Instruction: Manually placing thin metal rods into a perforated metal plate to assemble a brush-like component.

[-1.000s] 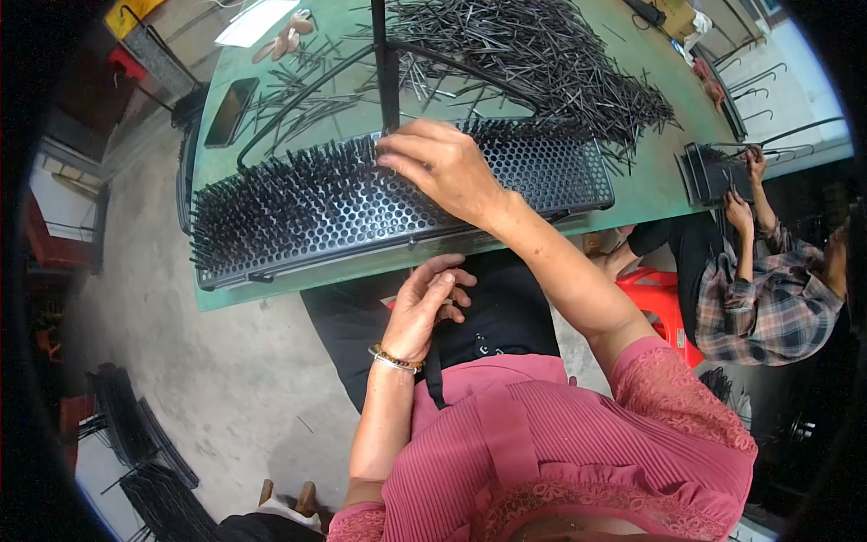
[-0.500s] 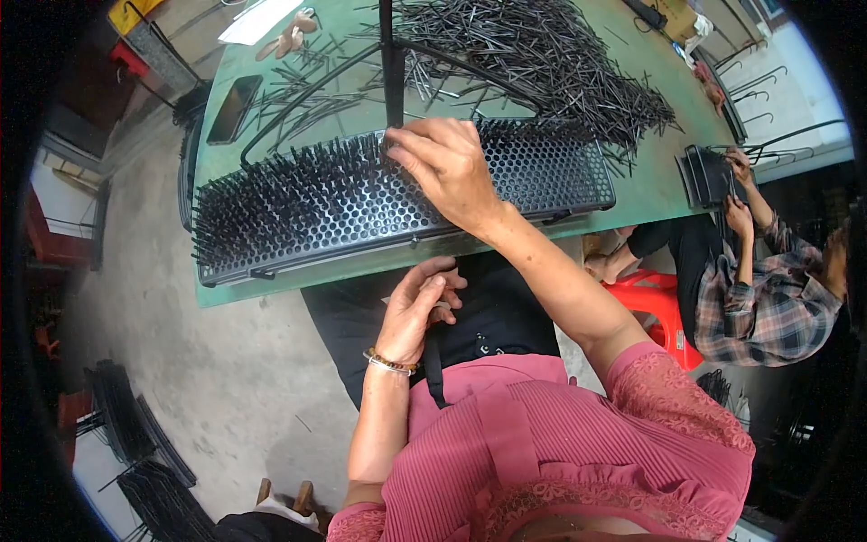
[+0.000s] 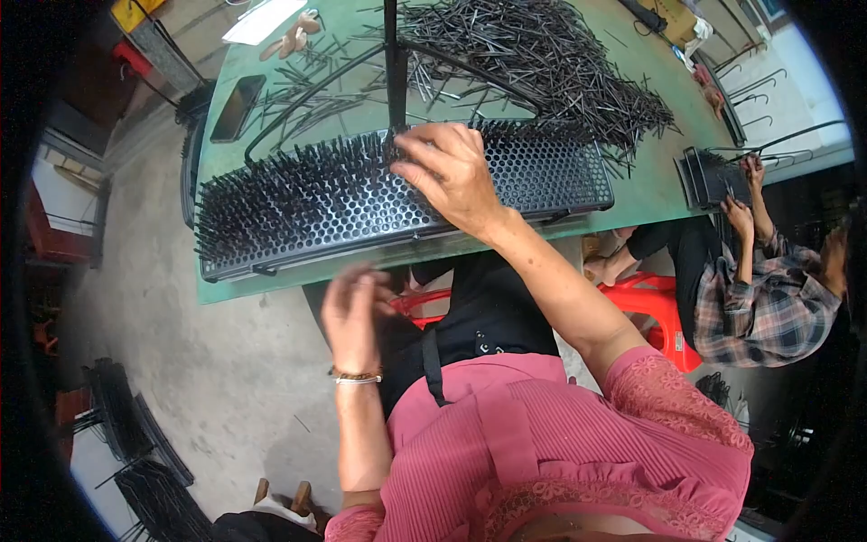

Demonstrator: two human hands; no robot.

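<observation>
A long perforated black tray (image 3: 519, 185) lies along the near edge of the green table (image 3: 239, 287). Thin black sticks (image 3: 271, 185) stand upright in its holes over the left part and along the back row. My right hand (image 3: 449, 176) is over the middle of the tray, thumb and fingers bent together beside the standing sticks. Whatever is between those fingertips is too small to make out. Off the table's front edge, above my lap, my left hand (image 3: 354, 312) is smeared by motion, and its fingers cannot be read clearly.
A large heap of loose black sticks (image 3: 533, 63) covers the back of the table. A black metal frame (image 3: 395, 72) rises behind the tray. A phone (image 3: 237, 108) lies at the left. On the right, another person (image 3: 768, 298) handles a similar dark tray, near a red stool (image 3: 664, 312).
My left hand has swung left and a little down, away from below the tray. My right hand has shifted only slightly, staying over the same part of the tray.
</observation>
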